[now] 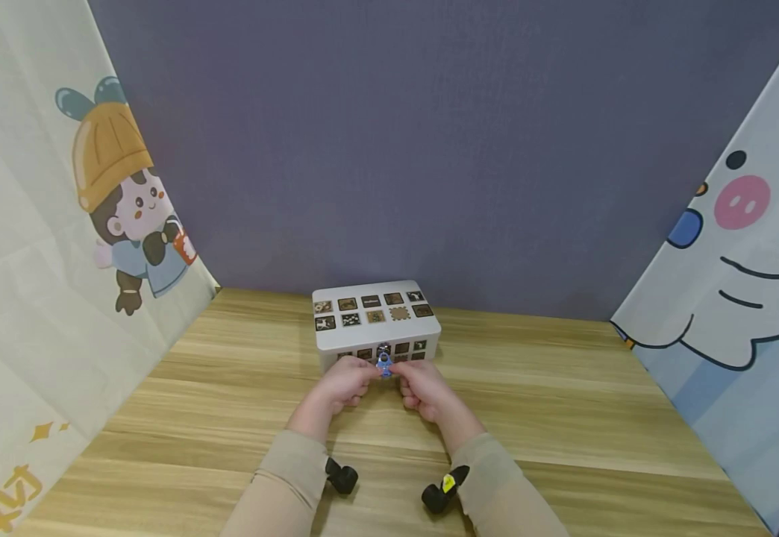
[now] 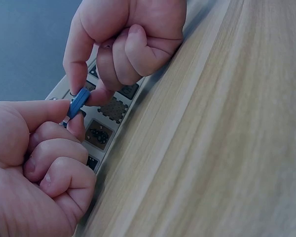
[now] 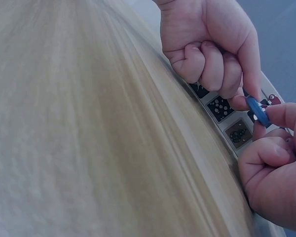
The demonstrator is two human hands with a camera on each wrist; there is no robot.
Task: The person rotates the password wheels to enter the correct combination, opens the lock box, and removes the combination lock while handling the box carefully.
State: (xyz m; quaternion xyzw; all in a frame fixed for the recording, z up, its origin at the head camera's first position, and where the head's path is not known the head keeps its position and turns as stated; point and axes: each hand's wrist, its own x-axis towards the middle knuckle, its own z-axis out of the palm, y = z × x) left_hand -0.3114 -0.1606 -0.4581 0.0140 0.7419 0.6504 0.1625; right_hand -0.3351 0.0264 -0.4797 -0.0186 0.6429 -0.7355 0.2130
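A small, flat blue piece (image 1: 383,364) with dark and white details is held in front of a white box (image 1: 376,328) printed with little square pictures. From one side, the thumb and index finger of my left hand (image 1: 349,382) pinch it. My right hand (image 1: 424,386) pinches the same piece from the opposite side, its other fingers curled into the palm. Seen in the left wrist view, the blue piece (image 2: 79,101) is edge-on between both sets of fingertips. The right wrist view shows the blue piece (image 3: 258,110) overlapping the box's picture-covered front.
The box stands on a wood-grain table (image 1: 537,403), near a dark blue-grey panel (image 1: 416,149) at the back. Cartoon-printed sheets flank the table: a left sheet (image 1: 20,224) and a right sheet (image 1: 759,298). Black wrist devices hang under both cuffs.
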